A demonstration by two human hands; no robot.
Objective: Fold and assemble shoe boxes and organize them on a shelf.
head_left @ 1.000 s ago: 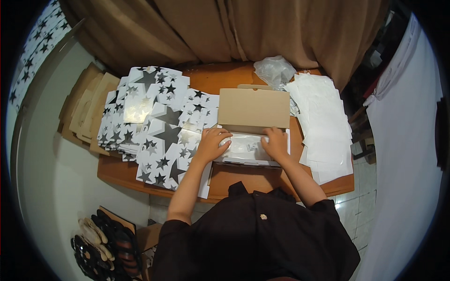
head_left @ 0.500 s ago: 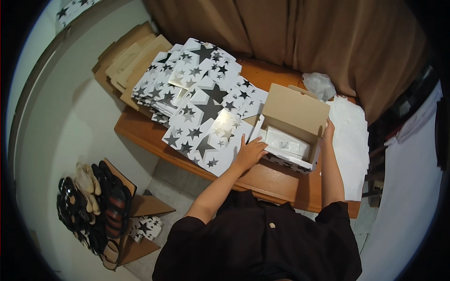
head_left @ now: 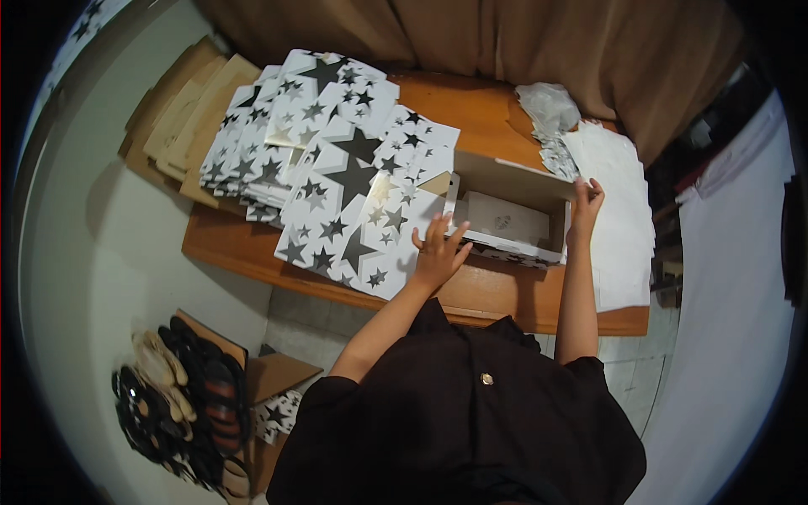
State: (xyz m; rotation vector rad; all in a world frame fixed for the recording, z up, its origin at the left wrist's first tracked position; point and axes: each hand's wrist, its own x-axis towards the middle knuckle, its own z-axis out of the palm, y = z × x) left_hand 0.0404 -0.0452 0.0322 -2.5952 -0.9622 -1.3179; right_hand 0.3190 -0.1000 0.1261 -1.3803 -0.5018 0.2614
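An open cardboard box [head_left: 513,246], brown inside with a white, black-starred outside, stands on the wooden table in front of me. Inside it lies a smaller white block-shaped item [head_left: 513,220] with a small grey mark. My left hand [head_left: 439,252] is at the box's front left corner, fingers spread and gripping nothing. At the right rear corner, my right hand [head_left: 584,212] has its fingers on the edge of the raised lid [head_left: 513,174]. Left of the box lie flat star-printed cardboard sheets [head_left: 358,181], overlapping one another.
Brown flattened cardboard [head_left: 181,126] leans at the table's far left. A stack of white paper [head_left: 619,219] covers its right end, beside a crumpled clear plastic bag [head_left: 549,108]. A brown curtain [head_left: 471,42] hangs behind. Several shoes [head_left: 181,404] sit on a rack at lower left.
The lid's brown inner face shows as a narrower band now. My left hand has spread its fingers off the front edge; my right hand has shifted to the lid's corner. The view has shifted.
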